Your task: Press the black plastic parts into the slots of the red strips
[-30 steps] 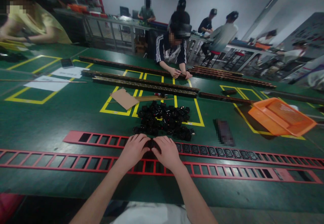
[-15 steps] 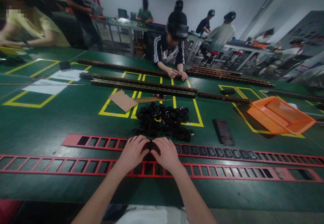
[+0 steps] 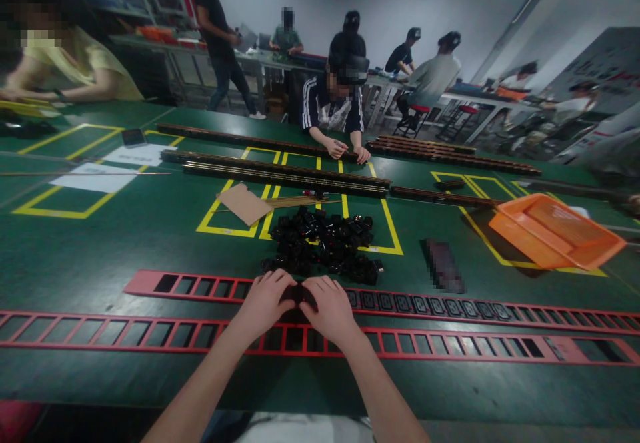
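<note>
My left hand [image 3: 267, 304] and my right hand [image 3: 327, 306] meet over the farther red slotted strip [image 3: 143, 282]. Their fingers curl around a small black socket [image 3: 299, 292] between them, mostly hidden by the hands. To the right of my right hand, a row of black sockets [image 3: 421, 305] sits in that strip's slots. A second red slotted strip [image 3: 567, 349] lies nearer to me, under my wrists, its visible slots unfilled. Just beyond my fingers is a loose pile of black sockets [image 3: 323, 239].
An orange basket [image 3: 555, 229] stands tilted at right, with a blurred-out dark object [image 3: 443, 265] left of it. Cardboard [image 3: 245, 204], long dark rails [image 3: 285, 177] and white papers [image 3: 95, 177] lie farther back. A co-worker [image 3: 333, 106] leans over the table opposite.
My hands keep nearly the same place and grip on the socket. The view has shifted slightly. In the background at left, a standing person has moved right.
</note>
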`<state>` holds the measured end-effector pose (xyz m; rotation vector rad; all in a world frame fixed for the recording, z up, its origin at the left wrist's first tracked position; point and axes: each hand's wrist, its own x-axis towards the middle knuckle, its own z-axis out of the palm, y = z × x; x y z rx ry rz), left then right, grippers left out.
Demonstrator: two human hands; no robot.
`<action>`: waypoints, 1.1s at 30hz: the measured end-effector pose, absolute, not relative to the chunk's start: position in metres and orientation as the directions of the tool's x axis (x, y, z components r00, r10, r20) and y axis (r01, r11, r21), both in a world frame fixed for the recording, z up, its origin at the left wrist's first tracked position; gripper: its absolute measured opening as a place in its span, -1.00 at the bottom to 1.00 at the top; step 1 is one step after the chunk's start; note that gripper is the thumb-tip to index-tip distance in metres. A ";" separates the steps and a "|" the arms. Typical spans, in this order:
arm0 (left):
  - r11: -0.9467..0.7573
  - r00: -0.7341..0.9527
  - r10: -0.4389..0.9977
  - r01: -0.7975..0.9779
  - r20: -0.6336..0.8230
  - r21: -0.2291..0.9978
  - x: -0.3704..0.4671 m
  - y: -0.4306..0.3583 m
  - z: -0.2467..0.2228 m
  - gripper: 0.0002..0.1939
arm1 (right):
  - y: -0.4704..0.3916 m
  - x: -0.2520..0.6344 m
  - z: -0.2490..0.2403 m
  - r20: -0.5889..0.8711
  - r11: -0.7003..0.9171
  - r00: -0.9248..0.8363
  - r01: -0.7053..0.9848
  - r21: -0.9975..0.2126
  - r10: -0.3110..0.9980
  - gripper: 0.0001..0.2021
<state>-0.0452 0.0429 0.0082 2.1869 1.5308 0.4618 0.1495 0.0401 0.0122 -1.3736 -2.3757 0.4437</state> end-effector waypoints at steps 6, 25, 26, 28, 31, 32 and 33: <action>-0.304 0.358 0.934 0.796 -0.002 0.523 -0.045 0.046 0.009 -0.74 | 0.039 0.148 0.013 0.162 0.483 -0.460 0.769 -0.419 0.873 -0.68; -0.368 0.390 0.918 0.776 0.070 0.512 -0.050 0.042 0.004 -0.67 | 0.042 0.149 0.016 0.124 0.457 -0.455 0.757 -0.468 0.882 -0.70; -0.370 0.386 0.919 0.770 0.081 0.521 -0.050 0.041 0.003 -0.66 | 0.043 0.149 0.016 0.114 0.447 -0.450 0.761 -0.470 0.886 -0.70; -0.369 0.375 0.921 0.759 0.102 0.536 -0.050 0.039 0.000 -0.65 | 0.044 0.149 0.017 0.083 0.425 -0.442 0.770 -0.476 0.893 -0.71; -0.370 0.360 0.924 0.752 0.129 0.545 -0.049 0.037 -0.003 -0.66 | 0.047 0.149 0.019 0.027 0.400 -0.444 0.775 -0.489 0.895 -0.72; -0.372 0.358 0.924 0.752 0.137 0.545 -0.049 0.037 -0.004 -0.66 | 0.048 0.149 0.019 0.014 0.395 -0.447 0.776 -0.492 0.895 -0.71; -0.375 0.357 0.923 0.751 0.144 0.544 -0.049 0.037 -0.005 -0.66 | 0.049 0.149 0.020 0.007 0.392 -0.447 0.777 -0.493 0.895 -0.71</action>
